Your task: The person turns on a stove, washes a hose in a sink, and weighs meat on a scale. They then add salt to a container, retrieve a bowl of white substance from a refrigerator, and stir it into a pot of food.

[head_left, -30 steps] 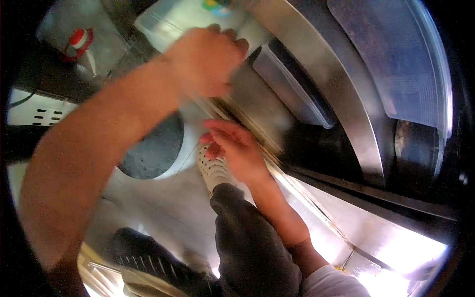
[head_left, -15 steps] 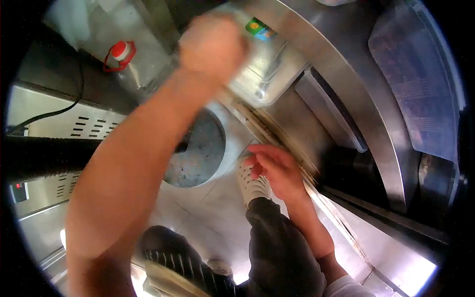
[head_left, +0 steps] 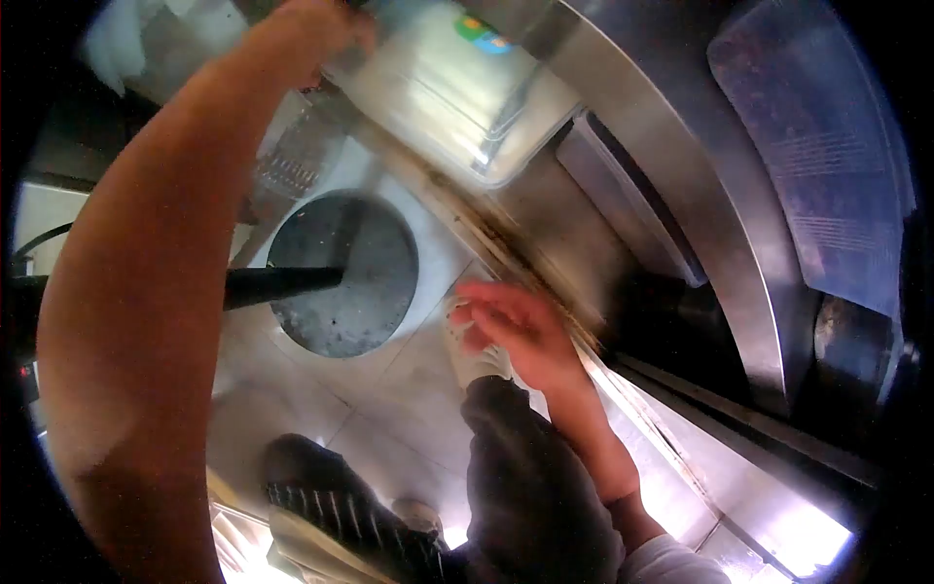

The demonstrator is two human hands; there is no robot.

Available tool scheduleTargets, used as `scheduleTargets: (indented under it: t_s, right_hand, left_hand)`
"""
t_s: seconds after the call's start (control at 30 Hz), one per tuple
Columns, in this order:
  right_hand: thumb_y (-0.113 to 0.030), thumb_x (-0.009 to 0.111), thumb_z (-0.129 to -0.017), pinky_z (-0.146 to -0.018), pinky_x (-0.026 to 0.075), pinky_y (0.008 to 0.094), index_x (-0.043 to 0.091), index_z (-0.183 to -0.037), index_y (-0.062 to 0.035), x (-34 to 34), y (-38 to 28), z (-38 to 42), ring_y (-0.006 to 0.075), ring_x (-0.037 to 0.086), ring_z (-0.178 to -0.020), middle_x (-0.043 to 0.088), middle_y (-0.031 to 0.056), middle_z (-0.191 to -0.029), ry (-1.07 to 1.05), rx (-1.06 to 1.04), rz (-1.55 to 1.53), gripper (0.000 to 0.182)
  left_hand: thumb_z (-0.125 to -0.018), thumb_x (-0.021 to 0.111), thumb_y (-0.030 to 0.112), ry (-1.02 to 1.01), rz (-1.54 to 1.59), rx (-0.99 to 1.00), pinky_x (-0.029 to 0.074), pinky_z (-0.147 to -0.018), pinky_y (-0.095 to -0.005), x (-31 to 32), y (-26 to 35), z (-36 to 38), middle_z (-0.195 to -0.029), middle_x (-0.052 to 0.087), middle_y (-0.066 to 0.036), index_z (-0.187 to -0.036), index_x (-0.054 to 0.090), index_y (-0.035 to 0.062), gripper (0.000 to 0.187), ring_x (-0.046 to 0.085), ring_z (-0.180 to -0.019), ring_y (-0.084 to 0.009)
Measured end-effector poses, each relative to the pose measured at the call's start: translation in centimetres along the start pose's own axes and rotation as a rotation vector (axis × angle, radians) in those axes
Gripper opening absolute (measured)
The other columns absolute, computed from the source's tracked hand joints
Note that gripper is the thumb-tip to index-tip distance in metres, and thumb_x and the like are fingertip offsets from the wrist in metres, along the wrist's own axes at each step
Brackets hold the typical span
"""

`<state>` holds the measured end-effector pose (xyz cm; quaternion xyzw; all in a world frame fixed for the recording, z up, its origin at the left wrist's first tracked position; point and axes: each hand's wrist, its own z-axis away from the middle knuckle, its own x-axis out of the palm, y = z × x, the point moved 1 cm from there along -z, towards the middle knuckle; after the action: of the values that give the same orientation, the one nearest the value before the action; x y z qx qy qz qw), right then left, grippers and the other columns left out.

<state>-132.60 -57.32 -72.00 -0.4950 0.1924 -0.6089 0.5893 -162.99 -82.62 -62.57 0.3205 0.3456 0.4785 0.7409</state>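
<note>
My left hand [head_left: 326, 24] is at the top left, blurred, its fingers mostly hidden. I cannot make out whether it holds anything. A small red part [head_left: 309, 86] shows just below it, beside a blurred clear object [head_left: 292, 156]. A clear-lidded container [head_left: 467, 97] with a green and blue label lies right of this hand. My right hand [head_left: 511, 326] hovers above a white shoe [head_left: 467, 346], its fingers loosely bent and apart, with nothing in them.
A round dark grey base [head_left: 365, 292] with a black post [head_left: 282, 285] stands on the tiled floor. Along the right are a curved metal edge [head_left: 681, 146], a grey tray [head_left: 628, 195] and a large translucent bin [head_left: 827, 156]. My legs are at the bottom.
My left hand has moved up and left, and its forearm has swung left. The view has shifted slightly. The red-capped bottle no longer shows where it was; a red part shows below the hand.
</note>
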Motion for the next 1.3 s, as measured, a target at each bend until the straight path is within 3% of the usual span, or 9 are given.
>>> scheduleTargets:
  t_s: [0.23,0.43,0.53,0.57,0.63,0.67,0.77,0.87,1.3]
  right_hand:
    - [-0.016,0.059,-0.086,-0.108,0.021,0.0426,0.045,-0.13,-0.002,-3.0,-0.2,10.2,0.0277,0.034,-0.13,0.045,0.0153,-0.134,-0.679,-0.15,0.311,0.049]
    - [-0.009,0.062,-0.083,-0.07,0.049,0.0287,0.062,-0.106,-0.0045,1.7,-6.8,5.0,0.014,0.061,-0.08,0.065,0.0115,-0.093,0.224,-0.233,0.652,0.024]
    - [-0.015,0.057,-0.084,-0.067,0.05,0.0378,0.064,-0.095,-0.0026,3.3,-10.9,-4.5,0.0274,0.064,-0.075,0.065,0.0151,-0.083,0.556,-0.569,1.238,0.018]
    - [-0.016,0.057,-0.084,-0.066,0.05,0.0383,0.064,-0.098,-0.0006,3.4,-12.3,-7.0,0.0268,0.064,-0.074,0.066,0.0139,-0.08,0.618,-0.562,1.601,0.022]
    - [-0.022,0.058,-0.079,-0.072,0.049,0.0447,0.066,-0.099,-0.0031,3.3,-14.5,-10.3,0.0349,0.063,-0.086,0.065,0.0194,-0.092,0.484,-0.281,1.771,0.028]
    - [-0.023,0.058,-0.079,-0.073,0.05,0.044,0.066,-0.097,-0.0035,3.2,-15.2,-11.4,0.0339,0.063,-0.087,0.065,0.0185,-0.094,0.46,-0.202,1.803,0.028]
    - [-0.025,0.061,-0.075,-0.077,0.05,0.0422,0.068,-0.093,-0.0046,2.6,-15.9,-13.5,0.0318,0.064,-0.091,0.066,0.0163,-0.098,0.408,-0.015,1.908,0.028]
    - [-0.026,0.064,-0.072,-0.079,0.05,0.0415,0.069,-0.092,-0.0051,2.6,-15.7,-14.4,0.0316,0.063,-0.094,0.065,0.0151,-0.102,0.356,0.09,1.981,0.029]
    - [-0.021,0.065,-0.066,-0.079,0.049,0.041,0.068,-0.095,-0.0051,4.9,-16.5,-14.3,0.0317,0.062,-0.098,0.065,0.0156,-0.103,0.512,0.368,1.968,0.034]
  left_hand:
    - [-0.087,0.06,0.023,0.299,0.493,0.036,0.057,-0.06,-0.0387,3.9,2.4,2.0,-0.091,0.055,-0.016,-0.096,0.056,-0.0002,0.025,0.057,-0.082,-0.0282]
    - [-0.094,0.043,0.012,0.13,1.018,0.088,0.057,-0.063,-0.0319,6.7,3.8,5.5,-0.089,0.056,-0.012,-0.093,0.055,-0.0026,0.019,0.056,-0.07,-0.0241]
    - [-0.094,0.046,0.012,-0.007,1.278,0.205,0.058,-0.068,-0.0337,6.4,2.3,6.6,-0.091,0.053,-0.013,-0.097,0.052,-0.0042,0.018,0.055,-0.072,-0.024]
    - [-0.092,0.051,0.017,0.138,0.811,0.332,0.055,-0.073,-0.0339,5.3,0.6,5.1,-0.094,0.056,-0.011,-0.102,0.052,-0.0016,0.021,0.055,-0.079,-0.0231]
    - [-0.088,0.06,0.026,0.397,-0.138,0.528,0.049,-0.085,-0.0342,2.9,-2.4,1.9,-0.101,0.06,-0.008,-0.112,0.053,0.0036,0.034,0.057,-0.092,-0.0215]
    - [-0.091,0.057,0.025,0.158,0.538,0.409,0.052,-0.085,-0.0402,2.7,-2.3,1.5,-0.101,0.058,-0.012,-0.108,0.053,0.0005,0.03,0.057,-0.089,-0.0275]
    - [-0.094,0.05,0.018,-0.036,1.247,0.257,0.055,-0.082,-0.0433,1.8,-2.2,0.4,-0.098,0.057,-0.016,-0.105,0.052,-0.002,0.023,0.057,-0.087,-0.0303]
    - [-0.094,0.046,0.015,0.257,1.234,0.143,0.057,-0.073,-0.0343,5.6,0.4,5.1,-0.094,0.05,-0.013,-0.102,0.048,-0.005,0.022,0.054,-0.08,-0.0246]
    - [-0.095,0.045,0.017,0.115,1.169,0.111,0.055,-0.077,-0.0332,6.6,0.6,6.7,-0.095,0.049,-0.011,-0.099,0.05,-0.0008,0.019,0.052,-0.088,-0.0231]
